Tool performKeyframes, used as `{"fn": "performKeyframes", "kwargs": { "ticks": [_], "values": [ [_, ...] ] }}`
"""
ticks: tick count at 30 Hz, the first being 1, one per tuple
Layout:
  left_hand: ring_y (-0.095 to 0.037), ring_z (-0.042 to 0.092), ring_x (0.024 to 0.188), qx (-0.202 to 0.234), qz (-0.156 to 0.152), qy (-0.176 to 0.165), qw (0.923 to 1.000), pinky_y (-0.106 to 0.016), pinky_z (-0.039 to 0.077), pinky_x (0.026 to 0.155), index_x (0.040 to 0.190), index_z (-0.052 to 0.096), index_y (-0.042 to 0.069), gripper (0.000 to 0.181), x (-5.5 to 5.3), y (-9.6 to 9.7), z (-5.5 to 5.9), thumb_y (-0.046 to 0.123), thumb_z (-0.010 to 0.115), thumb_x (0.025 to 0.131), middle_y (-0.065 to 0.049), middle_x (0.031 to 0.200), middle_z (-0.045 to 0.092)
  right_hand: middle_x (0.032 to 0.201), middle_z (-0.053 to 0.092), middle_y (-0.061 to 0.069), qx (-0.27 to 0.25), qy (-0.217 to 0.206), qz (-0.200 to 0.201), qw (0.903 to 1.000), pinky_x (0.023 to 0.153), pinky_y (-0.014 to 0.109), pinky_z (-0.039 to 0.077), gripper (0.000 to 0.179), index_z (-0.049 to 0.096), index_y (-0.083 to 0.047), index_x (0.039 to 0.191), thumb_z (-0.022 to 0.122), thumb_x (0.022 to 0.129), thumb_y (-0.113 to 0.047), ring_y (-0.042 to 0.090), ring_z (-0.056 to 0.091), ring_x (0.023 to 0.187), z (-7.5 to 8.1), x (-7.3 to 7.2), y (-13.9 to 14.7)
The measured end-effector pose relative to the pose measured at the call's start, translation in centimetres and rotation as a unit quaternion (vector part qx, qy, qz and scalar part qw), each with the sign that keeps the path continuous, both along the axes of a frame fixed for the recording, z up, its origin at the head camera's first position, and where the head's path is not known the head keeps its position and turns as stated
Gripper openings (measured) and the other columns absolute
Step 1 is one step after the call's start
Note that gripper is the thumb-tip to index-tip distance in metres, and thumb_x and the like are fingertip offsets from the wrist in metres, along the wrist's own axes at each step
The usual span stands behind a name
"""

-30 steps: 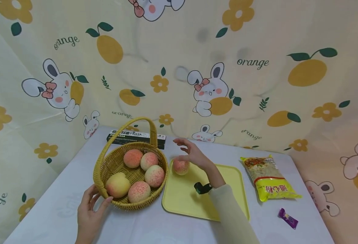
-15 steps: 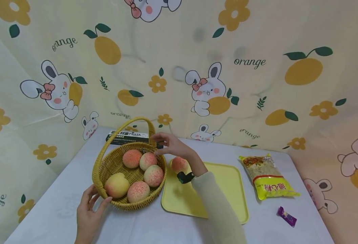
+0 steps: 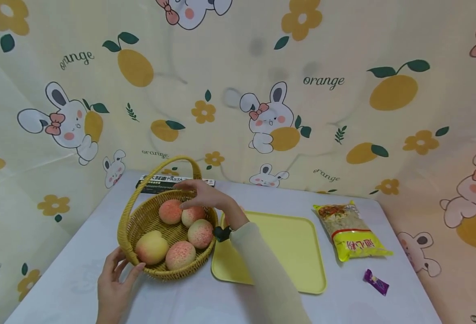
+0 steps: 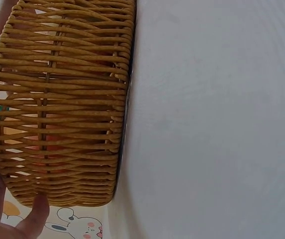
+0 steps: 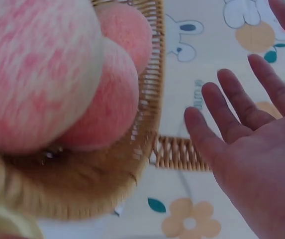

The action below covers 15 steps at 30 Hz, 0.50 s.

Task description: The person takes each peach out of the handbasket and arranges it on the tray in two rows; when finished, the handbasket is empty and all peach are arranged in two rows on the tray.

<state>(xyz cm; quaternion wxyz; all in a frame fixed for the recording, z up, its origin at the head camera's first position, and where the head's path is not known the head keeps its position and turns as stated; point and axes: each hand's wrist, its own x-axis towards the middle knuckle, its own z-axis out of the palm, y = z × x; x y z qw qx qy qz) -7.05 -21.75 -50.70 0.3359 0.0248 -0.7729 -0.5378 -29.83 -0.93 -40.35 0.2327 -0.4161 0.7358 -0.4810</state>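
Note:
A yellow wicker basket point(image 3: 150, 222) with a tall handle holds several peaches, among them a yellow one point(image 3: 151, 247) at the front left and a speckled pink one point(image 3: 181, 255). My left hand point(image 3: 114, 285) grips the basket's near-left rim at the handle's foot; in the left wrist view its thumb point(image 4: 39, 211) lies against the woven wall. Over the basket's far-right side is my right hand point(image 3: 207, 195), partly covering a pink peach point(image 3: 192, 217). The right wrist view shows that hand point(image 5: 261, 154) with fingers spread, nothing in them.
A yellow tray point(image 3: 282, 252) lies right of the basket; a peach on it is almost hidden behind my right wrist. Behind the basket is a black pasta box point(image 3: 156, 186). Farther right lie a yellow food bag point(image 3: 353, 231) and a small purple packet point(image 3: 376, 282).
My right hand has moved left from above the tray's peach to the basket's far-right side. My left hand keeps its hold on the basket. The view has shifted slightly right.

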Motion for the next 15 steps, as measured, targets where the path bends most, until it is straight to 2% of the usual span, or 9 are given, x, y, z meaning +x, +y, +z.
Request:
{"fn": "performKeyframes", "kwargs": {
  "ticks": [7, 12, 15],
  "values": [
    [-0.005, 0.056, 0.106, -0.013, -0.001, 0.005, 0.9999, -0.008, 0.049, 0.094, 0.132, 0.052, -0.009, 0.065, 0.0, -0.1, 0.1, -0.025, 0.073, 0.073, -0.010, 0.114, 0.060, 0.148, 0.045, 0.019, 0.019, 0.012, -0.010, 0.9997, 0.116, 0.048, 0.038, 0.058, 0.046, 0.000, 0.145, 0.070, 0.094, -0.012, 0.037, 0.041, 0.136, -0.6, 0.0, -1.9],
    [-0.006, 0.057, 0.105, -0.006, 0.003, 0.007, 1.0000, -0.009, 0.049, 0.094, 0.132, 0.053, -0.009, 0.066, 0.0, 0.0, 0.0, -0.027, 0.073, 0.072, -0.011, 0.114, 0.061, 0.146, 0.048, 0.015, 0.018, 0.010, -0.028, 0.9994, 0.115, 0.043, 0.041, 0.054, 0.050, -0.004, 0.143, 0.071, 0.093, -0.013, 0.033, 0.042, 0.136, -0.8, -0.1, -3.0],
    [-0.006, 0.056, 0.105, -0.005, 0.003, 0.011, 0.9999, -0.009, 0.049, 0.094, 0.132, 0.053, -0.010, 0.066, -0.1, 0.1, 0.0, -0.028, 0.073, 0.071, -0.011, 0.113, 0.060, 0.144, 0.050, 0.017, 0.015, 0.013, -0.037, 0.9991, 0.114, 0.040, 0.041, 0.051, 0.052, -0.002, 0.140, 0.071, 0.093, -0.010, 0.033, 0.043, 0.135, -0.8, -0.1, -3.6]
  ]
}}
